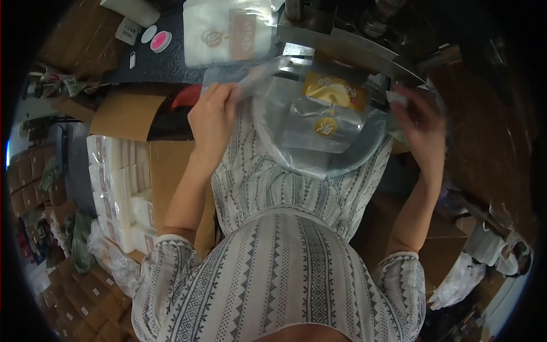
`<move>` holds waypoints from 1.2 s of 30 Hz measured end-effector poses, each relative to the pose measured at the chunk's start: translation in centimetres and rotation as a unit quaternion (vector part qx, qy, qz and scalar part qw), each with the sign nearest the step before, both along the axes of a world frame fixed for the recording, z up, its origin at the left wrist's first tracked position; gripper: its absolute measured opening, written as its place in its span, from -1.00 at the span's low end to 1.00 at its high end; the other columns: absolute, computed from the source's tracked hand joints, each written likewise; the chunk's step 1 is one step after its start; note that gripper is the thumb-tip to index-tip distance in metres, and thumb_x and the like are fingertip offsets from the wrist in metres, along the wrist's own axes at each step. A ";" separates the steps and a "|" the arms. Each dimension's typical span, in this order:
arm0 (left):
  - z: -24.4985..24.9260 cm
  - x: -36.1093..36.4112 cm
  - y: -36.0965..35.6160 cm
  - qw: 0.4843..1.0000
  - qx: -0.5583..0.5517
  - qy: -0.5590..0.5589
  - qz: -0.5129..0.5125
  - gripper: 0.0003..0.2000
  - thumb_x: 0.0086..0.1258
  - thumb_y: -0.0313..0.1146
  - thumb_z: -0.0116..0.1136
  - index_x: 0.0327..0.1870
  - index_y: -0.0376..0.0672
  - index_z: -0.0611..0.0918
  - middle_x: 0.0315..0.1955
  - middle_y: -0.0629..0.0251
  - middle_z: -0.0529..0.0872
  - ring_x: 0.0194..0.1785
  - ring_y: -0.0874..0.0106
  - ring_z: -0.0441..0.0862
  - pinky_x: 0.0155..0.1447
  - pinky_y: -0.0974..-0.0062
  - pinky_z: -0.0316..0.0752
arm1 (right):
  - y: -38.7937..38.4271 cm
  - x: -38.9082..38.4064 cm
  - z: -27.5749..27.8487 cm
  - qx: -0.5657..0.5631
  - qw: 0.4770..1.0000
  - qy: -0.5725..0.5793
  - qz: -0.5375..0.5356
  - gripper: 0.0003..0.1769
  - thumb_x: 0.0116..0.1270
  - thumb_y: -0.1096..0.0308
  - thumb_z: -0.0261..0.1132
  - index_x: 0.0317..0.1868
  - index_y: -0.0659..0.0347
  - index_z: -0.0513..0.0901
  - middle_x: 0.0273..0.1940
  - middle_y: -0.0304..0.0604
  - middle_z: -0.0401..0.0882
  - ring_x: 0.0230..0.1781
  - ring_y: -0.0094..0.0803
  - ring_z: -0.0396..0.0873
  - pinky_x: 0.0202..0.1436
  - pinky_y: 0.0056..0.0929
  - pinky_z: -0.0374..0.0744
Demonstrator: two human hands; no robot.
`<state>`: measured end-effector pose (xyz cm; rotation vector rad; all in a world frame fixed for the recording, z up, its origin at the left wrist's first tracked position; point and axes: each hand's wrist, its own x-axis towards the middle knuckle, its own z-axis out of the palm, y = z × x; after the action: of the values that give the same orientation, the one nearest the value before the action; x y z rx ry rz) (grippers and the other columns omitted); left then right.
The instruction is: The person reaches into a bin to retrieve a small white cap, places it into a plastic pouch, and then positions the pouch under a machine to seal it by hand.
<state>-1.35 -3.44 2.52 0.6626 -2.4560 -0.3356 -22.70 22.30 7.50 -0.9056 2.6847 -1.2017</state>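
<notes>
In the head view, the work looked partway through, as a judgement: clear pouches with gold-and-yellow labels (pixel 326 126) lay loose and overlapping in a round, plastic-lined tray (pixel 319 169) over the lap, beneath a metal machine (pixel 342 43). White packages (pixel 117 191) were already stacked in rows beside an open cardboard box (pixel 174 165) at the left, while a pile of white printed pouches (pixel 228 35) lay on the dark table (pixel 171 65). How many were finished could not be told.

The left hand (pixel 212 117) was pinched on a clear plastic piece (pixel 250 85), blurred at the tray's left edge. The right hand (pixel 423 122) was by a small white piece (pixel 396 98); blur hid whether its fingers gripped it.

The machine's metal parts crowded the tray's far side. A pink round tin (pixel 161 41) lay near the pile.
</notes>
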 end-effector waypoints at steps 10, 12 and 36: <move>2.5 -1.7 4.5 0.995 0.028 0.018 -0.089 -0.88 0.15 -0.50 0.24 -0.28 -0.11 0.67 -0.42 0.31 0.62 -0.41 0.23 0.61 -0.39 0.41 0.46 | -2.3 4.0 0.7 -0.088 0.982 0.097 0.139 -0.79 0.22 0.51 0.34 -0.12 0.25 0.67 -0.24 -0.22 0.59 -0.39 -0.52 0.53 -0.28 -0.57 0.50; 2.6 -1.9 4.8 0.993 0.024 0.018 -0.117 -0.88 0.15 -0.50 0.24 -0.28 -0.11 0.66 -0.43 0.32 0.62 -0.41 0.24 0.61 -0.39 0.41 0.46 | -3.0 4.0 0.6 -0.084 0.977 0.093 0.171 -0.78 0.21 0.51 0.35 -0.11 0.25 0.67 -0.22 -0.20 0.60 -0.35 -0.49 0.56 -0.26 -0.54 0.52; -5.0 -6.7 -4.5 0.997 -0.079 0.009 -0.013 -0.34 0.24 0.00 0.26 0.25 -0.27 0.40 0.26 -0.12 0.38 0.25 -0.06 0.38 0.29 0.09 0.27 | 4.4 -2.5 -2.8 0.269 0.956 0.074 -0.086 -0.74 0.22 0.31 0.28 -0.10 0.18 0.53 -0.21 0.13 0.65 -0.14 0.12 0.61 -0.13 -0.02 0.56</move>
<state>-8.10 -7.99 -2.44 0.5589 -2.4456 -0.1534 -25.20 26.68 4.69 -0.7057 3.0135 -0.3729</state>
